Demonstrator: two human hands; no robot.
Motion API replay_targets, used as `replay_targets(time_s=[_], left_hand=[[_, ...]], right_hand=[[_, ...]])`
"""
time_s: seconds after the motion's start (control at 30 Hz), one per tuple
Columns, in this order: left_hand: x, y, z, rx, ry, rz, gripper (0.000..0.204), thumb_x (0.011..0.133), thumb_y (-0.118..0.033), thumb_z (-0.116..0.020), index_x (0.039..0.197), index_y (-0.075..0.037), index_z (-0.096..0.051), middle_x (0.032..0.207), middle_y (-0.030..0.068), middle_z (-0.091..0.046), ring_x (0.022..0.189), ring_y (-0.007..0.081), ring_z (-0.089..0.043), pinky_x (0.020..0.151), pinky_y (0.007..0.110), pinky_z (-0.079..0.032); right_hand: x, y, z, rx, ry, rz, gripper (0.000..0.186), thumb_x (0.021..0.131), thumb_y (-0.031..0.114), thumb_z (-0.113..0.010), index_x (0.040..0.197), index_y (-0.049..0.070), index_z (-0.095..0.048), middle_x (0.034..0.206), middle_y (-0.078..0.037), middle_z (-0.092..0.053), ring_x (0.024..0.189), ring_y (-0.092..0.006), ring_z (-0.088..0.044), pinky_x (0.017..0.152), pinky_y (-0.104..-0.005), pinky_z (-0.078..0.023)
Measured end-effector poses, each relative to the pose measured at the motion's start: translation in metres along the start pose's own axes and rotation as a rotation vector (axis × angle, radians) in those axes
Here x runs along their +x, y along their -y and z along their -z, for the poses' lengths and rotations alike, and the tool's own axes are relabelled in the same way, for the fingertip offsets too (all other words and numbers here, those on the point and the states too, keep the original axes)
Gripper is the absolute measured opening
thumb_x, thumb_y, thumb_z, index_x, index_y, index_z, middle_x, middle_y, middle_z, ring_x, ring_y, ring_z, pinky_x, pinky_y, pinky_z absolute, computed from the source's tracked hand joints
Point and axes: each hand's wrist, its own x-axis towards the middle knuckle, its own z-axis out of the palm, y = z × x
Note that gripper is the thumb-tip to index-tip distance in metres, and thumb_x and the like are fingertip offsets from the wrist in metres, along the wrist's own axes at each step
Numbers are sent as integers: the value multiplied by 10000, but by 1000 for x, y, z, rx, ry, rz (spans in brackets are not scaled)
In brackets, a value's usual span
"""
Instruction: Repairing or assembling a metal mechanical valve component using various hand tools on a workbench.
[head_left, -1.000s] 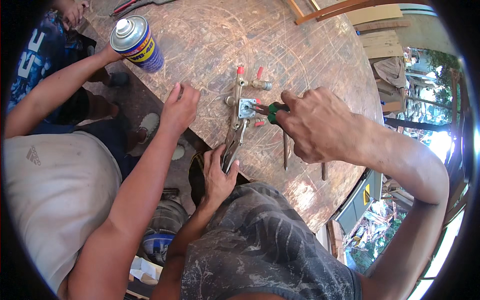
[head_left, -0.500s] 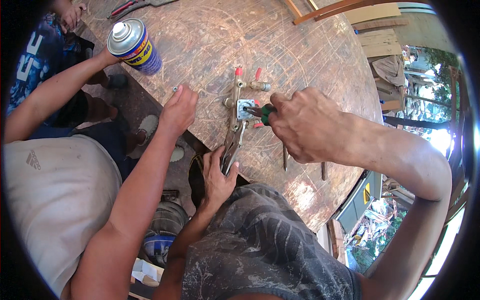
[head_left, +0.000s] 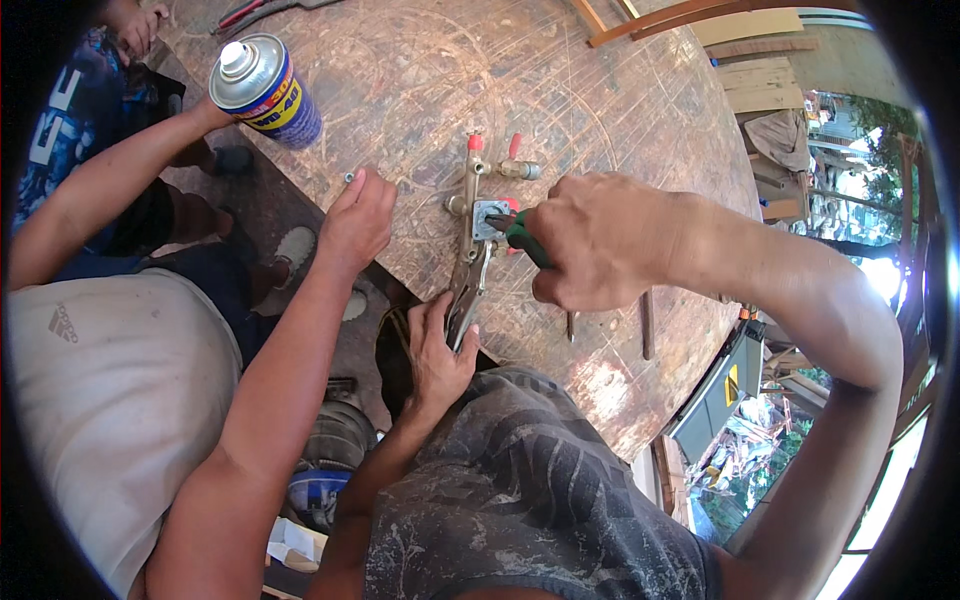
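Head view: a round, scratched wooden table (head_left: pixel 420 110) is being shown from above, with a co-worker in a white shirt (head_left: pixel 100 400) being seen at the left, one hand (head_left: pixel 358 215) resting on the table's edge. A blue and yellow spray can (head_left: pixel 262 90) is being steadied near the far left rim by another person's hand. Near the middle of the table, a brass valve assembly (head_left: pixel 480 195) with red handles is being clamped by locking pliers (head_left: pixel 466 285), whose handles are being squeezed together in the left hand (head_left: pixel 438 350). Green-handled pliers (head_left: pixel 522 235) are being gripped in the closed right hand (head_left: pixel 600 240), their tip touching the assembly.
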Motion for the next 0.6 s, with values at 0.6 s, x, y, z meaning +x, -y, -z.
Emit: replay_targets(time_s=[0.6], left_hand=[[11,-7,5,32,33,45,600,870,-220,-821,1354,11,-553,1210,233,-564,1098,435,-605,920,496,-521]], right_hand=[[-23,-14,-15,-14,-35,50,681,784,545,-811,1169,-2,-683,976,-214,-654,892,-390,-695,753,-478,-551]])
